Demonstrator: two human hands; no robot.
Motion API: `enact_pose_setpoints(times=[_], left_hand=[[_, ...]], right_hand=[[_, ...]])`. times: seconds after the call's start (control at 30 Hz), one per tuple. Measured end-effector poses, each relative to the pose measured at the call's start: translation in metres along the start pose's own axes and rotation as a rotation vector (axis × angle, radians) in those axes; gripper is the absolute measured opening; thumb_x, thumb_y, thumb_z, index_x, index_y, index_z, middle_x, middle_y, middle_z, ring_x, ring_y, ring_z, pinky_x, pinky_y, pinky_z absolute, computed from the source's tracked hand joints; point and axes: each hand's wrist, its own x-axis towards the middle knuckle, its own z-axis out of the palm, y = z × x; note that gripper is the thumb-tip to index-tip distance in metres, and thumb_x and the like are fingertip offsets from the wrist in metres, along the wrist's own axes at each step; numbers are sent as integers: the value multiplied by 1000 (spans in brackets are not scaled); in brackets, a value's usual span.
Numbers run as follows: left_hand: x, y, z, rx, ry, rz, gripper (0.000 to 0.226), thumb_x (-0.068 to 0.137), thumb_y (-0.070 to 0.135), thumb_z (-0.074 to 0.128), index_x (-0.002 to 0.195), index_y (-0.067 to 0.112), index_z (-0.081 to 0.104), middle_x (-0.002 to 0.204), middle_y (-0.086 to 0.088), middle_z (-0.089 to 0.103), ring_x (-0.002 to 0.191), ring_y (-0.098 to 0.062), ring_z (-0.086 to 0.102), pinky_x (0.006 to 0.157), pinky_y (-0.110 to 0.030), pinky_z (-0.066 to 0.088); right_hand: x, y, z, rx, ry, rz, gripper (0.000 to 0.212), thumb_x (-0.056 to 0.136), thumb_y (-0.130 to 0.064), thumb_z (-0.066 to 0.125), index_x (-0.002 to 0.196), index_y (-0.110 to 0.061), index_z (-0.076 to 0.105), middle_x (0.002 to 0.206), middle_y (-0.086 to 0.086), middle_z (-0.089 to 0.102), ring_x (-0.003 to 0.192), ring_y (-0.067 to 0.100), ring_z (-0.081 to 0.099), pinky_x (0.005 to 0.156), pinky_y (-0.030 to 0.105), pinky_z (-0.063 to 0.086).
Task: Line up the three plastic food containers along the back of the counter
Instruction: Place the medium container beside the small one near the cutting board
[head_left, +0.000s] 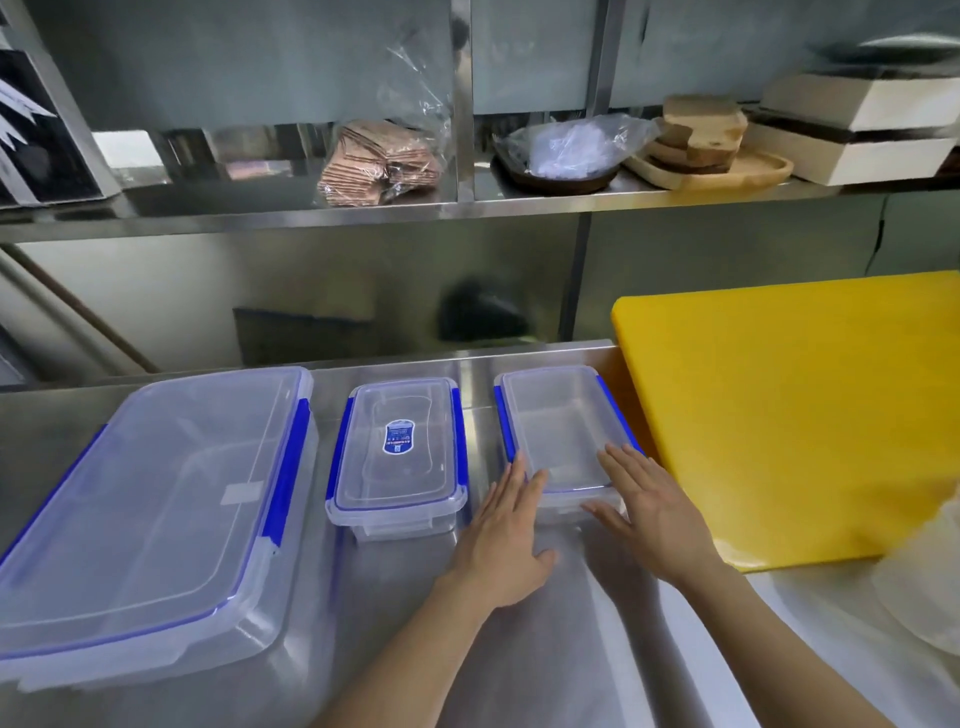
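Observation:
Three clear plastic containers with blue clips stand on the steel counter (545, 649). A large container (156, 499) lies at the left. A small one with a blue label (397, 452) is in the middle. Another small container (558, 421) stands at the right, close to the back wall. My left hand (506, 540) lies flat with its fingertips at this container's near left corner. My right hand (649, 506) rests flat on its near right corner. Both hands have fingers spread and grip nothing.
A thick yellow cutting board (795, 405) lies right of the containers, nearly touching the right one. White cloth or plastic (914, 582) sits at the front right. A steel shelf (467, 208) above holds wrapped packets, a dark dish, wooden trays and boxes.

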Motion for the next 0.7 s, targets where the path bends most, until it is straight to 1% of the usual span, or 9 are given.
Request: enact_pose_setpoints(times=[0.13, 0.23, 0.33, 0.4, 0.47, 0.53, 0.6, 0.63, 0.7], left_hand=[[4, 4, 10, -32, 29, 15, 87, 83, 41, 59, 141, 38, -5, 147, 17, -29, 142, -11, -10, 114, -37, 14], [10, 14, 13, -33, 7, 42, 87, 83, 40, 58, 143, 33, -4, 149, 13, -28, 142, -11, -13, 114, -34, 10], [15, 23, 15, -34, -36, 41, 89, 83, 40, 59, 143, 33, -7, 151, 12, -30, 141, -8, -16, 114, -35, 14], [14, 23, 12, -22, -45, 42, 90, 83, 38, 59, 143, 33, -8, 151, 11, -29, 139, -7, -19, 114, -34, 10], [12, 22, 7, -1, -37, 67, 86, 84, 39, 57, 143, 33, -5, 153, 9, -24, 136, -6, -22, 111, -29, -2], [9, 21, -2, 12, 24, 87, 78, 86, 42, 54, 144, 31, 2, 155, 8, -14, 134, -4, -22, 108, -26, -9], [2, 17, -19, -7, 166, 61, 70, 88, 43, 50, 144, 28, 12, 157, 7, 1, 139, -5, -10, 110, -27, -5], [-3, 12, -29, -34, 246, 28, 65, 89, 43, 50, 143, 26, 17, 157, 6, 10, 142, -8, 0, 112, -28, 1], [-15, -2, -53, -84, 381, -67, 59, 88, 40, 52, 140, 23, 29, 152, 3, 28, 140, -15, 21, 113, -33, 18]], right_hand=[[-1, 8, 1, -2, 11, -9, 104, 69, -78, -10, 140, -14, 31, 150, 4, 34, 141, 20, 24, 116, 34, 17], [-5, 15, -5, 4, 46, -1, 98, 77, -74, 0, 134, -6, 42, 142, 12, 46, 135, 28, 36, 112, 42, 31], [-8, 27, -12, -21, 47, 10, 99, 74, -75, -4, 137, -11, 39, 145, 7, 41, 138, 23, 31, 111, 39, 34], [-8, 29, -15, -38, 31, -6, 96, 74, -74, -5, 140, -15, 32, 149, 2, 35, 141, 19, 24, 113, 36, 31], [-9, 25, -16, -62, 10, -9, 80, 82, -67, 13, 141, -16, 31, 151, 2, 31, 142, 17, 22, 115, 36, 24], [-12, 20, -19, -65, 76, 11, 68, 85, -59, 36, 134, -12, 43, 145, 8, 42, 136, 23, 36, 109, 41, 29], [-11, 9, -22, -32, 211, -7, 60, 84, -51, 41, 120, -6, 57, 128, 15, 59, 119, 31, 55, 95, 44, 42], [-8, 1, -23, 8, 282, -25, 54, 84, -47, 44, 115, -5, 60, 121, 15, 63, 112, 33, 59, 90, 44, 45], [-1, -23, -25, 131, 323, -51, 42, 86, -36, 56, 113, -5, 60, 116, 15, 65, 107, 34, 60, 87, 44, 47]])
